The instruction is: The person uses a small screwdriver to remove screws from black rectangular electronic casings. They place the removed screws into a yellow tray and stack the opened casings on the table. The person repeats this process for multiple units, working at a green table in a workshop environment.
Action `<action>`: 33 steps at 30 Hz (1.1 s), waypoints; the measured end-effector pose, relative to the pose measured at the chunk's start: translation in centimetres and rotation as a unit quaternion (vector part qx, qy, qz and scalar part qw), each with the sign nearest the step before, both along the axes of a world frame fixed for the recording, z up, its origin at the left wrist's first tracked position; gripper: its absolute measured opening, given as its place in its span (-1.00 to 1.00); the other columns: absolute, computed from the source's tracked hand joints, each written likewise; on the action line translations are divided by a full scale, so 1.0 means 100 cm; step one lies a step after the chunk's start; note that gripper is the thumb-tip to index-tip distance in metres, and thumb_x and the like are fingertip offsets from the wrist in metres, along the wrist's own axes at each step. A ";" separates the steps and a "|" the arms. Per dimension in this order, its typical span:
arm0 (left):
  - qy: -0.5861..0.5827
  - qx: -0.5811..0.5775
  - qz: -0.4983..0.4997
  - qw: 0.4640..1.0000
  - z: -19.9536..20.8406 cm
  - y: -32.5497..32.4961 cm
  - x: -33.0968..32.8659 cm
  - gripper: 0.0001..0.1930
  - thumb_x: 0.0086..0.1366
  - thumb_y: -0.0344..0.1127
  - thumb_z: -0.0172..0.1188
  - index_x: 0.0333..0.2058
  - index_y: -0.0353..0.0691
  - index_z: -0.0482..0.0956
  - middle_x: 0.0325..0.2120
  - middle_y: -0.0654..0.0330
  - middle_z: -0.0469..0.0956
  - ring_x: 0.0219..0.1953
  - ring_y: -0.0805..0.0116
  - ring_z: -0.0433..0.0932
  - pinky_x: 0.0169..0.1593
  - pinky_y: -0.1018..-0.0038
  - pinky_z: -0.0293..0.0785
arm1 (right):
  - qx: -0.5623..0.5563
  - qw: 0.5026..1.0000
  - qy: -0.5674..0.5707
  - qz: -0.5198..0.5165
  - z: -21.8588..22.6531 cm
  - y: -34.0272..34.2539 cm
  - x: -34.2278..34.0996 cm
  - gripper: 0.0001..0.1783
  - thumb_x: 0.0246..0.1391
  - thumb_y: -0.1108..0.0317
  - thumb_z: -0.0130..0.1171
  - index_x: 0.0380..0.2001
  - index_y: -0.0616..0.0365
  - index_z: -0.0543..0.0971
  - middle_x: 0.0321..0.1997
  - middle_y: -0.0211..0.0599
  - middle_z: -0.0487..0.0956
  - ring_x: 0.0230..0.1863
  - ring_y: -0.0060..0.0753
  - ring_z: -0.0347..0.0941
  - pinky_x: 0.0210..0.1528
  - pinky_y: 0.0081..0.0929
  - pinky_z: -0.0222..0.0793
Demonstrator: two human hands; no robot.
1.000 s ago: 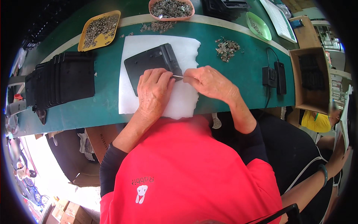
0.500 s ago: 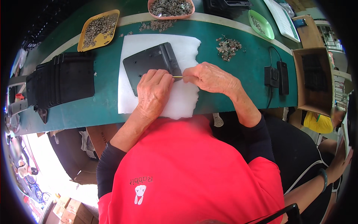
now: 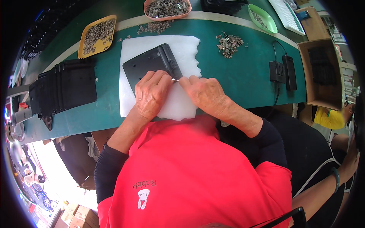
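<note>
A black plastic panel (image 3: 142,65) with a raised strip along its right side lies tilted on a white foam sheet (image 3: 186,43). My left hand (image 3: 152,93) is closed over the panel's near edge, fingers bent at the lower end of the strip. My right hand (image 3: 207,93) is closed beside it, pinching a thin metal rod (image 3: 175,79). The rod points left at the panel near my left fingertips. Its other end is hidden in my right hand, so I cannot tell its kind.
Left of the foam stands a stack of black panels (image 3: 70,83). Small metal parts fill a yellow tray (image 3: 80,53), a pink bowl (image 3: 167,18) and a green tray (image 3: 274,28). A loose pile (image 3: 229,45) lies right of the foam. Black adapters (image 3: 289,72) sit near an open cardboard box (image 3: 304,76).
My right hand has moved closer to my left and turned, and less of the rod shows between them. My left hand stays at the panel. The whole view has shifted slightly.
</note>
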State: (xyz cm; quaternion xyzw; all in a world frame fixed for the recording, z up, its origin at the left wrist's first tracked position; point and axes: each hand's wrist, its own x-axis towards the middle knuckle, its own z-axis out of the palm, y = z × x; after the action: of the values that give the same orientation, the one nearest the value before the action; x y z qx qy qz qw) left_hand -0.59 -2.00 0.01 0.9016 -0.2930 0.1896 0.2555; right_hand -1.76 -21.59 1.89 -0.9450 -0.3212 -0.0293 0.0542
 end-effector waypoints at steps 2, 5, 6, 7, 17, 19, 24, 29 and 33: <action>-0.003 0.006 0.000 1.000 0.001 0.000 0.001 -0.86 0.02 -0.49 0.29 -0.41 -0.20 0.52 -0.40 0.28 0.57 -0.41 0.29 0.51 -0.36 0.44 0.46 | 0.008 1.000 -0.007 0.002 -0.003 -0.001 0.000 -0.92 -0.01 0.43 0.06 -0.43 0.11 0.37 -0.57 -0.32 0.40 -0.58 -0.26 0.52 -0.61 -0.40 0.43; 0.007 0.005 0.004 1.000 0.003 0.002 0.001 -0.84 0.03 -0.47 0.30 -0.39 -0.20 0.52 -0.40 0.26 0.56 -0.40 0.26 0.52 -0.35 0.42 0.46 | 0.029 1.000 -0.003 0.011 -0.004 -0.003 0.003 -0.92 0.00 0.44 0.06 -0.44 0.12 0.36 -0.55 -0.31 0.44 -0.57 -0.25 0.53 -0.59 -0.38 0.44; 0.012 0.004 0.007 1.000 0.004 0.002 0.001 -0.83 0.04 -0.46 0.31 -0.37 -0.20 0.51 -0.40 0.24 0.55 -0.39 0.25 0.52 -0.34 0.41 0.46 | 0.037 0.999 0.001 0.015 -0.004 -0.004 0.004 -0.92 0.01 0.45 0.05 -0.43 0.12 0.36 -0.53 -0.30 0.46 -0.56 -0.25 0.53 -0.59 -0.37 0.44; 0.011 -0.010 0.016 1.000 0.004 0.001 0.001 -0.81 0.04 -0.45 0.31 -0.35 -0.21 0.51 -0.40 0.23 0.55 -0.38 0.23 0.53 -0.33 0.39 0.47 | 0.063 0.998 0.028 0.005 -0.004 -0.007 0.008 -0.94 0.03 0.44 0.06 -0.42 0.13 0.39 -0.52 -0.27 0.48 -0.56 -0.28 0.53 -0.57 -0.37 0.43; 0.020 -0.034 0.069 0.997 0.001 -0.006 -0.006 -0.60 0.06 -0.41 0.33 -0.09 -0.23 0.50 -0.19 0.12 0.52 -0.25 0.16 0.52 -0.17 0.33 0.48 | 0.648 0.701 0.272 -0.119 -0.015 0.009 0.036 -0.79 0.27 0.32 0.05 -0.21 0.21 0.57 -0.30 -0.40 0.58 -0.27 -0.63 0.44 -0.24 -0.62 0.34; 0.020 -0.026 0.069 0.997 0.002 -0.006 -0.007 -0.57 0.06 -0.41 0.32 -0.04 -0.23 0.49 -0.12 0.09 0.49 -0.24 0.16 0.51 -0.16 0.32 0.48 | 0.610 0.751 0.222 -0.118 -0.016 0.010 0.037 -0.81 0.26 0.35 0.06 -0.19 0.21 0.57 -0.26 -0.42 0.58 -0.23 -0.60 0.46 -0.22 -0.61 0.35; 0.030 -0.013 0.073 0.997 -0.002 -0.006 -0.007 -0.53 0.06 -0.42 0.31 0.01 -0.19 0.51 -0.01 0.08 0.47 -0.23 0.16 0.49 -0.13 0.31 0.49 | 0.377 0.917 0.086 -0.099 -0.003 -0.005 0.024 -0.79 -0.01 0.50 0.23 -0.24 0.19 0.57 -0.24 -0.19 0.57 -0.19 -0.13 0.52 -0.13 -0.37 0.44; 0.025 -0.013 0.073 0.997 -0.003 -0.006 -0.007 -0.51 0.05 -0.42 0.32 0.03 -0.19 0.51 0.02 0.09 0.48 -0.21 0.15 0.49 -0.11 0.33 0.51 | 0.329 0.943 0.032 -0.051 0.004 -0.005 0.029 -0.70 -0.03 0.55 0.28 -0.15 0.21 0.57 -0.19 -0.17 0.59 -0.21 -0.18 0.55 -0.21 -0.41 0.48; 0.032 -0.025 0.071 0.997 -0.006 -0.004 -0.006 -0.51 0.03 -0.42 0.33 0.01 -0.21 0.52 0.01 0.09 0.49 -0.20 0.15 0.50 -0.11 0.34 0.51 | 0.396 0.918 0.005 -0.020 -0.001 0.014 0.034 -0.65 -0.05 0.50 0.31 -0.13 0.22 0.54 -0.16 -0.12 0.56 -0.16 -0.07 0.52 -0.12 -0.35 0.48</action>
State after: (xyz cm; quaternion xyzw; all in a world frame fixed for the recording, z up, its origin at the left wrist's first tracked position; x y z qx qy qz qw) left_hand -1.22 -2.43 -0.54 0.9192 -0.2152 0.1854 0.2728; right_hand 1.67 -20.17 1.83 -0.8528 -0.2641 -0.1500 0.4248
